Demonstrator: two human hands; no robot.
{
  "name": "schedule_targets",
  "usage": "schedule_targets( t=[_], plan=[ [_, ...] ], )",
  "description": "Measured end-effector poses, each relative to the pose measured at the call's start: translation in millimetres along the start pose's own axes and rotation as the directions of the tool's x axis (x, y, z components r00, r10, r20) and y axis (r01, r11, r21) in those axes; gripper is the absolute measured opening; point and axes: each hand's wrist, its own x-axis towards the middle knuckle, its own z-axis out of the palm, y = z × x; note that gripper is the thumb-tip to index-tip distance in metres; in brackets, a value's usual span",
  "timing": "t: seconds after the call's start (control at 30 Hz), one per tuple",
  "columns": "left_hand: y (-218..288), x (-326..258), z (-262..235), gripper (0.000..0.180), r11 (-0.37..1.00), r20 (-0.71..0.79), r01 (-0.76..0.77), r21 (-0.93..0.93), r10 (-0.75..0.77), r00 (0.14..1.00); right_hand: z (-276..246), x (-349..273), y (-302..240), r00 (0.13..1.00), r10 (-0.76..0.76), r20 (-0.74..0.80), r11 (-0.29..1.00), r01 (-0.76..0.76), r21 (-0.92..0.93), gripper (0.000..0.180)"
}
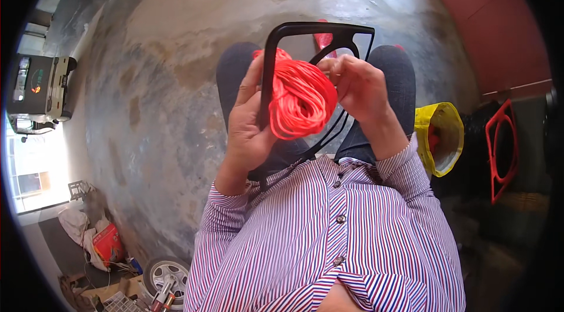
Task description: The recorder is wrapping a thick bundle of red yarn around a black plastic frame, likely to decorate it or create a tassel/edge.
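Head view: left hand (pixel 249 130) fingers clamp the black plastic frame (pixel 276 53) and orange cord bundle (pixel 302 97) above the lap; right hand (pixel 358 86) fingers pinch the cord at the frame. Winding seems underway, needing steady tension.

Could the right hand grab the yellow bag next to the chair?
Probably not right now. The right hand is busy pinching the orange cord wound on the black frame. The yellow bag sits close on that side with nothing between, so letting go would free it.
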Motion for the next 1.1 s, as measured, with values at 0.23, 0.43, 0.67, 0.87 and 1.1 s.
schedule_targets(
  t=[0.23,0.43,0.67,0.87,1.1],
  plan=[
    [7,5,-4,0.043,0.997,0.18,0.007,0.073,-0.02,0.983,31,19,27,0.961,0.265,0.084,0.852,-0.274,0.447,0.024],
    [9,6,-2,0.036,0.977,0.129,-0.04,0.212,0.013,0.992,43,32,26,0.995,0.103,-0.006,0.95,-0.097,0.298,0.026],
    [12,-2,-5,0.027,0.979,0.131,-0.051,0.195,0.025,0.991,-12,34,35,0.876,0.039,-0.481,0.998,-0.014,0.056,0.031],
    [0,-3,-11,0.019,0.995,-0.034,0.084,0.053,-0.082,0.996,-22,-5,23,0.972,-0.044,-0.23,0.98,-0.003,-0.2,0.048],
    [-1,-12,-14,0.016,0.922,-0.078,0.347,-0.171,-0.364,0.928,40,-29,13,0.977,-0.124,0.175,0.959,0.163,-0.233,0.064]
  ],
)
